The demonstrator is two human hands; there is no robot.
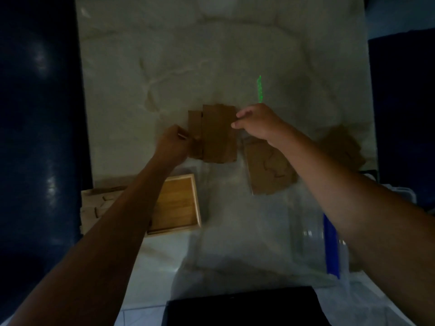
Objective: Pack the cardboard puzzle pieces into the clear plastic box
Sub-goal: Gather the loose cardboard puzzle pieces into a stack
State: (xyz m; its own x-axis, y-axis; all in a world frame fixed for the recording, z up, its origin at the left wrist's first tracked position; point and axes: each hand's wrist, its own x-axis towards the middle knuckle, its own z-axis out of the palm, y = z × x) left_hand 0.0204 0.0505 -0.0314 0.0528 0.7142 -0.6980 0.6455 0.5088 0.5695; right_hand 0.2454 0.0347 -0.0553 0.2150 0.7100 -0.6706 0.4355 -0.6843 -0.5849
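Both hands work together on a stack of cardboard puzzle pieces (219, 132) that stands above the pale marble table (188, 55). The left hand (173, 144) is closed around the stack's left edge, and a thin strip shows between its fingers. The right hand (256, 122) pinches the upper right corner with narrow fingers, thumb and forefinger nearly together. It seems the two hands press from opposite sides to square the pieces into one flat bundle, so that it will slide into the box more easily.

Just below the right fingers, more cardboard pieces (270, 170) lie flat inside the clear plastic box (306, 231), whose wall is hard to see in the dim light. A blue strip (330, 245) marks its near right side. Below the left fingers lies a wooden tray (179, 203), half hidden by the forearm. Probably the packing is partly done.
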